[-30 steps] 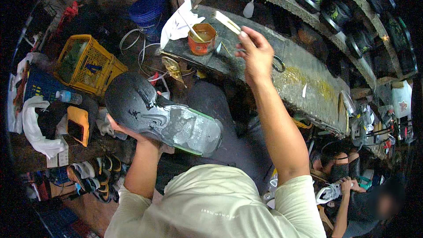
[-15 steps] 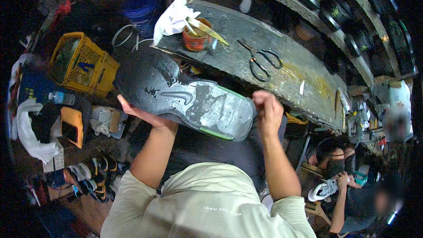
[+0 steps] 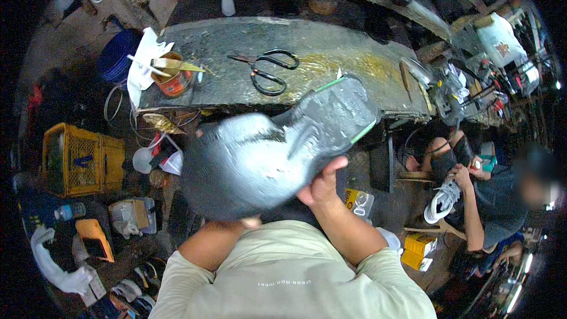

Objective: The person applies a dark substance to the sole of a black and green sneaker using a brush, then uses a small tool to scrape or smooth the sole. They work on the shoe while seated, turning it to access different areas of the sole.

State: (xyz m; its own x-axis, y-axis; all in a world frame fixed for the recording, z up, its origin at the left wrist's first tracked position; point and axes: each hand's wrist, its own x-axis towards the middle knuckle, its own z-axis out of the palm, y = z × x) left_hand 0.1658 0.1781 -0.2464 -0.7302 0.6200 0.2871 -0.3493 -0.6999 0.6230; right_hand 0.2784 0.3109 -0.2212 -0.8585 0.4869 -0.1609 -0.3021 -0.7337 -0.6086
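Note:
I hold a dark grey shoe [image 3: 277, 153], sole up, close before my chest; the sole shines with a wet grey coat and has a thin green edge at its far end. My right hand [image 3: 322, 186] grips the sole's near edge, thumb on top. My left hand [image 3: 253, 223] is almost wholly hidden under the shoe's heel end, with only a fingertip showing, and it supports the shoe from below. The shoe's toe points up and right over the workbench [image 3: 354, 53].
On the bench lie black scissors [image 3: 266, 71] and an orange can [image 3: 172, 80] with a brush and a stick in it. A yellow crate [image 3: 77, 162] and a blue bucket [image 3: 118, 56] stand at left. Another person sits at right holding a white shoe [image 3: 443, 201].
My right hand left the brush at the can on the bench and came down onto the shoe. The shoe has swung from my left side up to the centre, toe now pointing right.

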